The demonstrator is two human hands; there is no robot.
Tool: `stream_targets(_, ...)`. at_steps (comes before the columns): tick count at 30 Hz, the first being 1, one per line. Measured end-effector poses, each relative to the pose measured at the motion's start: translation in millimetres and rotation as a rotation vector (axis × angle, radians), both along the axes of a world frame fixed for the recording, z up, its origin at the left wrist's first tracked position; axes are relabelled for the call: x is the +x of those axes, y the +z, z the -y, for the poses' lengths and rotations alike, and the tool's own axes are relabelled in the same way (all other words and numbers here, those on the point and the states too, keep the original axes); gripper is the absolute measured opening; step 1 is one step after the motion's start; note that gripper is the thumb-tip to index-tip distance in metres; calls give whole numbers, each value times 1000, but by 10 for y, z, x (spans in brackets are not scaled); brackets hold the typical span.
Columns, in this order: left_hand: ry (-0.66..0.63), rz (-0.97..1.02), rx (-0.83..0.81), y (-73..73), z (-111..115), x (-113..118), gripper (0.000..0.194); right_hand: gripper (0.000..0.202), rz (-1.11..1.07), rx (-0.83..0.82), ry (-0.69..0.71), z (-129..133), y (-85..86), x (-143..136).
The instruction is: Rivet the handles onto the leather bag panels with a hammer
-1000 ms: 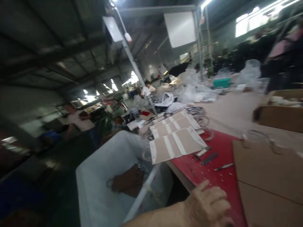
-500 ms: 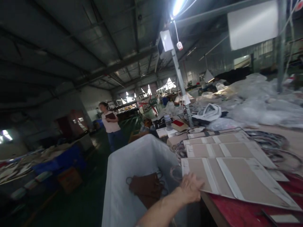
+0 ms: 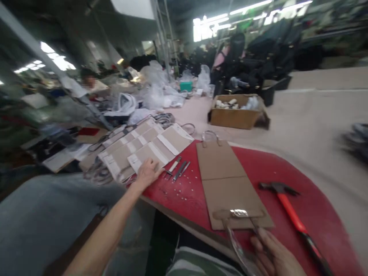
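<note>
Head view: left hand [image 3: 147,174] at front beige panel [image 3: 181,138].

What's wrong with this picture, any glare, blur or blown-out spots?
Head view: the strip lights at the top are blown out; head view: the metal fitting on the brown panel catches a bright glint; head view: the dark pile at the right edge is smeared by blur.

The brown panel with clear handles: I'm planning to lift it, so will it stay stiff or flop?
The brown panel is probably fairly stiff, lying flat with straight edges. It may bend along the line across its middle. The near handle likely flexes, curving past the panel's edge.
</note>
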State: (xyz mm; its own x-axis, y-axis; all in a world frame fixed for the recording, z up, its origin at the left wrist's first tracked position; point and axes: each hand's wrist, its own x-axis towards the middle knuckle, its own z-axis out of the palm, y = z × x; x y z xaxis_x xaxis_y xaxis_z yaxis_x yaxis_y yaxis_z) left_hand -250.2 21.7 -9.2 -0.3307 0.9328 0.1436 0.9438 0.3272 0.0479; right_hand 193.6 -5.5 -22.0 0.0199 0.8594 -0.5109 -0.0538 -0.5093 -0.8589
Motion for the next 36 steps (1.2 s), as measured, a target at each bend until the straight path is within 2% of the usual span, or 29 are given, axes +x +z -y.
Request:
stream_targets(2, 21, 34, 57, -4, -7, 33, 33, 50, -221, -143, -95, 74, 101, -84)
stream_targets(4, 36, 104, 161, 2, 3, 158, 32, 51, -310, -156, -148, 113, 176, -155)
stream_targets(8, -2, 270, 257, 31, 80, 663, 32, 47, -345, -137, -194, 230, 199, -184)
stream_targets(10, -19, 269, 267, 24, 87, 886, 31, 47, -324, -120, -226, 311, 178, -165)
stream_targets(12, 20, 231, 253, 1, 45, 977, 30, 49, -292, -111, -257, 375, 157, -138)
stream_targets(14, 98, 215, 204, -12, -27, 924, 30, 51, -267, -128, -276, 404, 142, -106)
stream_targets(17, 195, 229, 106, 30, -118, 704, 30, 53, -240, -220, -243, 396, 130, -62)
stream_targets(20, 233, 242, 32, 115, -169, 516, 31, 56, -202, -304, -219, 377, 128, -37)
stream_targets(23, 237, 250, -13, 167, -211, 433, 31, 60, -187, -293, -239, 385, 109, -19)
stream_targets(27, 227, 251, -68, 142, -293, 455, 32, 60, -206, -273, -247, 419, 46, 25)
stream_targets(33, 163, 247, -163, 70, -471, 659, 29, 57, -239, -204, -306, 478, 22, 33)
stream_targets(36, 171, 267, -278, 77, -580, 708, 27, 55, -254, -156, -317, 518, 34, 21)
